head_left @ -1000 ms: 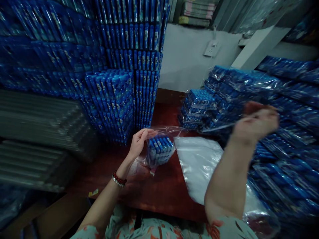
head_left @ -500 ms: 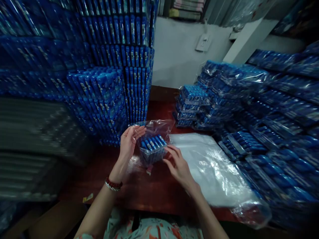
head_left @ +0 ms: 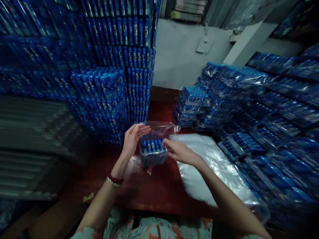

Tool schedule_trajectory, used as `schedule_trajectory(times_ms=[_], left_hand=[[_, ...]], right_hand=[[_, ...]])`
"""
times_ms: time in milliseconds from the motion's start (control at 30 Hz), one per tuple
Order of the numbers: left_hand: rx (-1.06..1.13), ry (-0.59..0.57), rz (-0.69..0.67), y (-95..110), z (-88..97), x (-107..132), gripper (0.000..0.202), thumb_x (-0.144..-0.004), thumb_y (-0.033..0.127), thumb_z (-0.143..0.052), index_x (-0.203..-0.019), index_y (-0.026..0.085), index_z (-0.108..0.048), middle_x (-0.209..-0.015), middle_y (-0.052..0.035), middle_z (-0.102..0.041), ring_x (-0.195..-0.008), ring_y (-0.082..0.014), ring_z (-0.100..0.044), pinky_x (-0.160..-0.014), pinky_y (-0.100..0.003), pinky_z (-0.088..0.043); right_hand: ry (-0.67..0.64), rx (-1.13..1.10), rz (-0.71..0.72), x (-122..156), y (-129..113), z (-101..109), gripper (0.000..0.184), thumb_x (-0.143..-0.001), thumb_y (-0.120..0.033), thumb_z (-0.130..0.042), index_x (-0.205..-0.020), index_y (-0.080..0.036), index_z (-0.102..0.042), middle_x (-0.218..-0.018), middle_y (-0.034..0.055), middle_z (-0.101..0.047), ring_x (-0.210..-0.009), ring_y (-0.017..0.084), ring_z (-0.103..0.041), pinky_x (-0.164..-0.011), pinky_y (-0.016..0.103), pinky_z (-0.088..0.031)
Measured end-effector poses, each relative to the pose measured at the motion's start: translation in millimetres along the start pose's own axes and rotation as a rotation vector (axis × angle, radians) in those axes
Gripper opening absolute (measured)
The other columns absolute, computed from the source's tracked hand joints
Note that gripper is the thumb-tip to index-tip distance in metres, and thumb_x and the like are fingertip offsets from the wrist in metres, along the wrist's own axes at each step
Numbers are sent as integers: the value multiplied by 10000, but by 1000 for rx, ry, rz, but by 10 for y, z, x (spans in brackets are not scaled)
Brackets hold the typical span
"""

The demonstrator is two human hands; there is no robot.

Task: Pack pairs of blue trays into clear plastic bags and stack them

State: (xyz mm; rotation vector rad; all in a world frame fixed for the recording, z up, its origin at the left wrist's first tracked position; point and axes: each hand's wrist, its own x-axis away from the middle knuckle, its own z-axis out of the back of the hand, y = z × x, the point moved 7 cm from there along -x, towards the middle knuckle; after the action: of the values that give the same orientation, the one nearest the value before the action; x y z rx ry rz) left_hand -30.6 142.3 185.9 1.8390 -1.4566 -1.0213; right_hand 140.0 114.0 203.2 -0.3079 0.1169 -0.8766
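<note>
The bundle of blue cylinders (head_left: 152, 146) sits inside a clear bag (head_left: 161, 127) on the red table (head_left: 154, 194), between the two hands and ahead of the torso. Its visible row runs left to right; each cylinder points roughly away from the body. Loose film extends beyond the row's far side.

Left hand (head_left: 132, 138): at the far left corner, fingers extended together, thumb alongside; whether it pinches film cannot be told. Right hand (head_left: 181, 152): at the row's right end, fingers curled narrow; its grip on the film is likewise unclear. The right fingertips lie nearer the row.
</note>
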Motion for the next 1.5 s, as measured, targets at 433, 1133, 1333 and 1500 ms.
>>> schedule_trajectory(times_ms=[433,1133,1333,1500], left_hand=[[-25,6,13,46,93,-58,312,-782,436,-610,-863,137,-650,-874,-108,-737,-850,-239,-698,-842,-389,-512],[-407,-177,-87,98,-110,253,276,-870,356,-513,-882,161,-709,-909,-75,-731,-907,-210,-670,-835,-294,-491],[-747,-347,-211,-82,-47,797,300,-923,209,-397,-1020,183,-680,-1011,-63,-716,-933,-171,-664,-838,-266,-500],[-1064,-595,-710,-379,-104,1155,369,-871,45,-381,-1180,144,-556,-1108,-109,-678,-1107,-177,-595,-942,-362,-479]], right_hand=[[198,-1019,189,288,-392,179,134,-841,-295,-523,-874,-213,-623,-869,14,-668,-669,126,-632,-553,225,-499],[543,98,156,-137,-317,-734,492,-861,-320,-476,-1317,-141,-433,-1279,157,-513,-1240,270,-412,-1048,481,-338],[583,-333,59,-108,21,-618,478,-747,-82,-357,-1215,-148,-430,-1208,129,-546,-1148,218,-499,-989,430,-407],[614,-731,28,-67,143,-647,508,-709,-66,-358,-1199,-197,-375,-1047,67,-641,-1084,197,-566,-969,401,-411]])
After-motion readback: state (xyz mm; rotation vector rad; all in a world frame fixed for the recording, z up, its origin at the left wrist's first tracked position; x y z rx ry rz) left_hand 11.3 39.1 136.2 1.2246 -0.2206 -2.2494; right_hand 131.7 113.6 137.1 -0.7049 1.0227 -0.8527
